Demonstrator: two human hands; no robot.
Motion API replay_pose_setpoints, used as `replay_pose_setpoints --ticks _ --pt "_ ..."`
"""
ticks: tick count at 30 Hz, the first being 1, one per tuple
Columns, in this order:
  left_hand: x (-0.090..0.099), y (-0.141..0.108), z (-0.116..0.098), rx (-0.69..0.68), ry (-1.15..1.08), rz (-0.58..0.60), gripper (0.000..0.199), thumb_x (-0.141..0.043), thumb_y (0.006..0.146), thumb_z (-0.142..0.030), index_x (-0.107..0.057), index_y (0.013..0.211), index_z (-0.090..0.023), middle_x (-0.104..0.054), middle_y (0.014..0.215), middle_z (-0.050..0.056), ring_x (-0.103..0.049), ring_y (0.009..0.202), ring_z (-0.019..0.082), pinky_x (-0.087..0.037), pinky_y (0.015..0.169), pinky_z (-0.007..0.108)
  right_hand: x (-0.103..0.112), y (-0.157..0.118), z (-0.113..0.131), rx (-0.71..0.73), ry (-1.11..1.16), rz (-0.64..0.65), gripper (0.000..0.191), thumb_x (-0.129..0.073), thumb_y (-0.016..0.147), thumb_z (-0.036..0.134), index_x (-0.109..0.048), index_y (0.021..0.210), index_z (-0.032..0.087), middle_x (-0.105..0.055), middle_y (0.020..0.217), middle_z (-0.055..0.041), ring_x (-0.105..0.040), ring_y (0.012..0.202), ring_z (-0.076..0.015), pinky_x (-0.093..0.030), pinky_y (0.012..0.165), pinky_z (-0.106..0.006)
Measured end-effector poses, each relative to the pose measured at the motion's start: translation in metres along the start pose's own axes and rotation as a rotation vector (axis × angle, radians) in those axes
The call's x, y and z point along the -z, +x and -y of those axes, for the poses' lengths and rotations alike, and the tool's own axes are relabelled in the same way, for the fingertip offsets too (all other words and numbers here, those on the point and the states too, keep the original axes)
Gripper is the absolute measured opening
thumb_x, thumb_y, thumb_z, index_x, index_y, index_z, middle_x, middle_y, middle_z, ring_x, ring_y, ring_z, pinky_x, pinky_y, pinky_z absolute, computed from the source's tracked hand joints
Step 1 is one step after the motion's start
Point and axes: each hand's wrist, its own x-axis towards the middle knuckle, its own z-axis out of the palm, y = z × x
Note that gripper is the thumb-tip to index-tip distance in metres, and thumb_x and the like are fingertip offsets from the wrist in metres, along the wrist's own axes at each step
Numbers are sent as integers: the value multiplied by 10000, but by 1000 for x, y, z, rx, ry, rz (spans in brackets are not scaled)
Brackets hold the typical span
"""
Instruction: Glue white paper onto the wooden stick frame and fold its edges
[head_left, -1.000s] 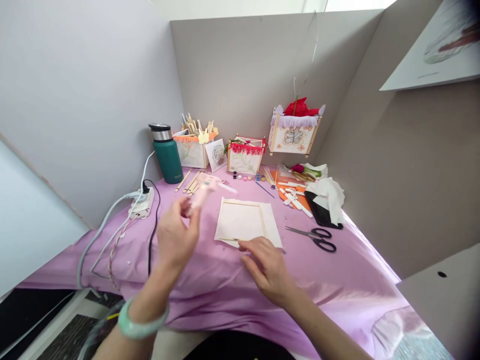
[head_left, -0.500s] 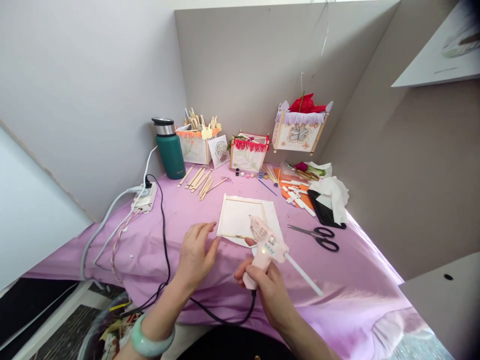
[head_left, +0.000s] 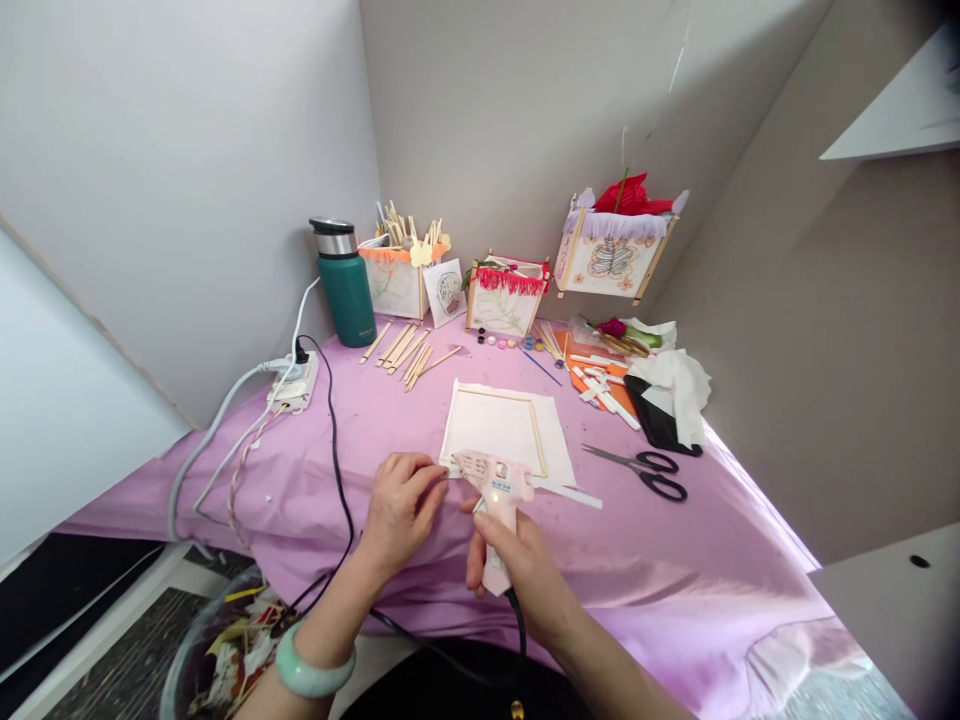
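A pale pink glue gun (head_left: 499, 490) is gripped by its handle in my right hand (head_left: 517, 560). Its nozzle points left, over the near left corner of a white sheet (head_left: 495, 430) with a frame of thin wooden sticks (head_left: 538, 440) on it. A white glue stick (head_left: 574, 495) juts from the gun's back end. My left hand (head_left: 405, 510) has its thumb and index finger drawn together at that same corner, seemingly pinching the sheet's edge; the exact contact is too small to make out. The gun hides part of the frame's near side.
Black-handled scissors (head_left: 645, 470) lie right of the sheet. Loose wooden sticks (head_left: 409, 350), a green bottle (head_left: 346, 290) and decorated paper boxes (head_left: 506, 300) stand or lie behind. A power strip (head_left: 296, 385) with cables sits left; a waste bin (head_left: 225, 640) is below.
The glue gun has swung left and levelled, bringing its nozzle to the sheet's near left corner. My left hand's spread fingers have closed together and reached that corner. The view has shifted slightly.
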Motion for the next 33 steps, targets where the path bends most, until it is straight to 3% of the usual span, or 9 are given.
replay_pose_setpoints --ticks 7,16,33 --pt "-1 -1 2 2 7 6 167 -527 884 -224 -647 1000 -213 -612 946 64 -537 886 205 -443 796 384 -3 11 1 -59 -30 -5 398 -551 803 550 -589 756 157 -566 443 -1 -467 386 -122 -319 425 -240" --pt "0 -1 0 -7 20 7 169 -509 890 -222 -650 982 -210 -613 938 65 -536 883 203 -444 785 380 -6 17 -1 -70 1 2 400 -549 780 582 -507 802 185 -561 422 30 -450 356 -115 -331 410 -234" --pt "0 -1 1 -10 30 13 170 -508 891 -228 -647 987 -208 -610 946 67 -533 885 207 -440 787 384 -8 16 -1 -65 -23 -45 356 -542 804 537 -520 764 184 -555 409 32 -450 354 -112 -316 411 -226"
